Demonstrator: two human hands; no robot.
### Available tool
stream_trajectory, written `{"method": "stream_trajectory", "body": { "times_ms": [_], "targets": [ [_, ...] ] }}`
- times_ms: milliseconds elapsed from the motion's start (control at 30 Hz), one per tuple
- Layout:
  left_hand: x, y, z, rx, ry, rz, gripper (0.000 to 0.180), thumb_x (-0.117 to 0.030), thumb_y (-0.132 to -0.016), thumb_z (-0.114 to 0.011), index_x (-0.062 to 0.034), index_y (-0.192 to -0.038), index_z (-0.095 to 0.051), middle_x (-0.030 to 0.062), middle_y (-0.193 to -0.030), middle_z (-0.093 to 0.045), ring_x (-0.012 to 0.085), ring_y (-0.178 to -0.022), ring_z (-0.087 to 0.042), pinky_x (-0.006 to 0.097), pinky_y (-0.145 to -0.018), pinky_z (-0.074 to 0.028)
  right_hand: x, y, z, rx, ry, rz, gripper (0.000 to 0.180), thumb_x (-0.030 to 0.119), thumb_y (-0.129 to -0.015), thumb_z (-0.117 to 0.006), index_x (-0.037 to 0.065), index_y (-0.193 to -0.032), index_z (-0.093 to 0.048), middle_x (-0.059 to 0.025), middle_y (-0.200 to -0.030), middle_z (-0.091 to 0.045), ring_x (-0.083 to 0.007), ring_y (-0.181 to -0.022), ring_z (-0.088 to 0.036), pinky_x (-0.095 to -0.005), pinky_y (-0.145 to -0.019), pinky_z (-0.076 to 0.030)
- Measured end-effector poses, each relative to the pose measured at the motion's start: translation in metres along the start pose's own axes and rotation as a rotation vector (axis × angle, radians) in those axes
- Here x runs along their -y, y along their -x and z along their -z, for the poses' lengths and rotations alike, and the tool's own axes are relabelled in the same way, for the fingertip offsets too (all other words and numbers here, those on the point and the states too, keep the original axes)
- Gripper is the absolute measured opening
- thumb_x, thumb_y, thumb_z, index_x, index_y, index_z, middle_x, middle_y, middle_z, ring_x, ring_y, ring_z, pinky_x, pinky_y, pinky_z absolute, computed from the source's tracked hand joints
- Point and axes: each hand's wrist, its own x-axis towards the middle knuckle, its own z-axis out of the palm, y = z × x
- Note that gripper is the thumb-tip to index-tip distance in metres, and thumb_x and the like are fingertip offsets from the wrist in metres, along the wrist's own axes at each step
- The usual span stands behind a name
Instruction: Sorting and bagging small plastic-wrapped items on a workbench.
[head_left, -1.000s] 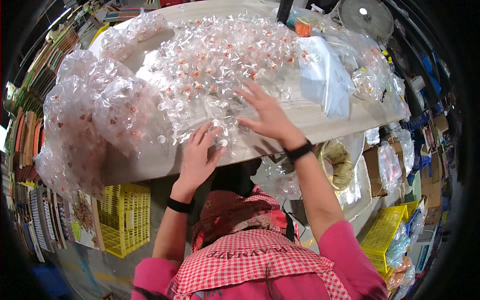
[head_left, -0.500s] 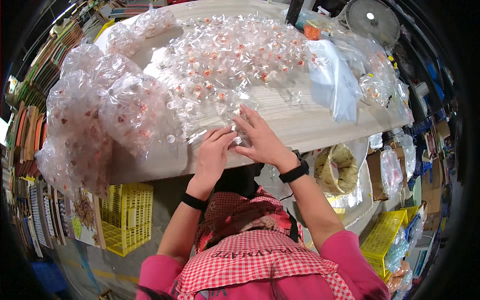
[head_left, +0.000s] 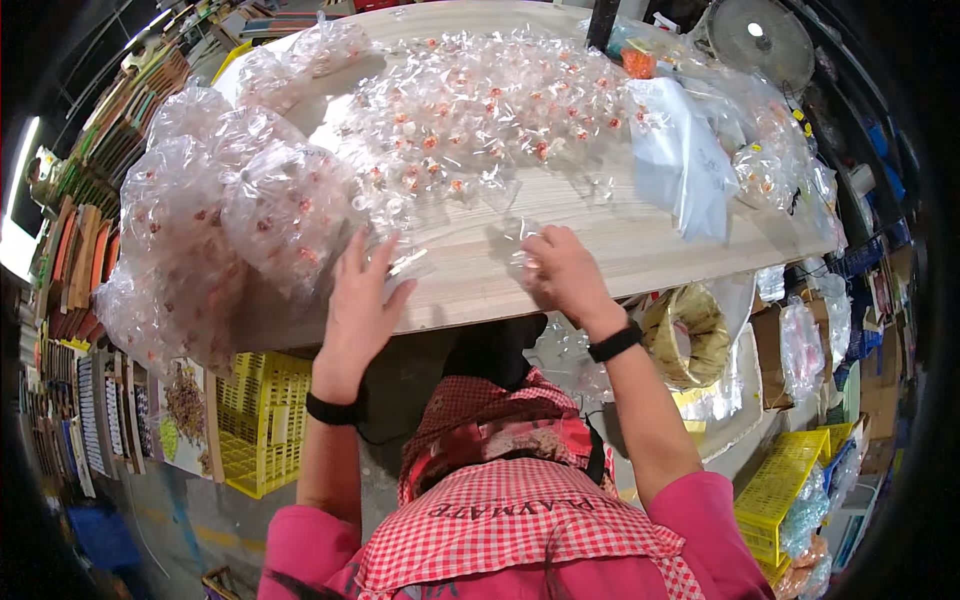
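Note:
My left hand (head_left: 358, 305) is over the table's near edge, fingers spread, slightly blurred. Just beyond its fingertips lies a small clear packet (head_left: 408, 263) with a white piece in it; whether they touch I cannot tell. Further right, my right hand (head_left: 568, 270) has its fingers curled in on another small clear packet (head_left: 522, 236), which also shows a white bit; the fingers partly cover it. A wide heap of such clear packets (head_left: 480, 110) with white and orange-red pieces spreads over the far half of the table (head_left: 470, 280).
Large filled clear bags (head_left: 180, 240) stand at the table's left. To the right are a pale blue plastic sheet (head_left: 680, 160), a fan (head_left: 760, 45) and a roll of tape-like material (head_left: 686, 337) below the edge. Yellow crates (head_left: 262, 420) stand on the floor.
My hands were close together at the table's near edge and have parted. The left moved left with its fingers spreading; the right moved right and its fingers curled in.

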Motion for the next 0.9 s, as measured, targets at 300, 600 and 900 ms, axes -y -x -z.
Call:
{"method": "stream_trajectory", "body": {
  "times_ms": [300, 600, 900],
  "targets": [
    [0.015, 0.003, -0.043, -0.037, 0.011, 0.093, 0.051, -0.022, -0.091, -0.062, -0.0080, -0.138, -0.048, 0.0276, -0.144, -0.038, 0.0452, -0.134, -0.033, 0.047, -0.110, -0.032, -0.067, 0.133, 0.088, -0.233, -0.012, -0.647, 0.031, 0.019, -0.080, -0.068, 0.001, -0.105, -0.062, -0.0181, -0.102, -0.064, -0.0348, -0.092, -0.061, -0.0415, -0.082, -0.049],
    [-0.025, -0.030, -0.008, 0.303, 0.226, -0.179, 0.050, -0.014, -0.089, -0.063, -0.0080, -0.136, -0.047, 0.0188, -0.150, -0.035, 0.0377, -0.126, -0.047, 0.042, -0.100, -0.044, -0.088, 0.177, 0.135, 0.107, 0.238, -0.852, 0.057, 0.020, -0.079, -0.072, 0.008, -0.131, -0.053, -0.0163, -0.126, -0.057, -0.0340, -0.116, -0.054, -0.0407, -0.098, -0.044],
    [-0.002, -0.076, 0.021, 0.458, -0.025, -0.118, 0.118, -0.043, -0.063, -0.087, -0.0233, -0.154, -0.016, 0.0352, -0.154, -0.003, 0.0518, -0.142, -0.010, 0.054, -0.112, -0.030, -0.095, -0.026, 0.063, -0.012, 0.037, -0.307, 0.067, 0.038, -0.086, -0.067, 0.013, -0.143, -0.043, -0.0197, -0.149, -0.038, -0.0412, -0.138, -0.032, -0.0436, -0.114, -0.029]
  ]
}}
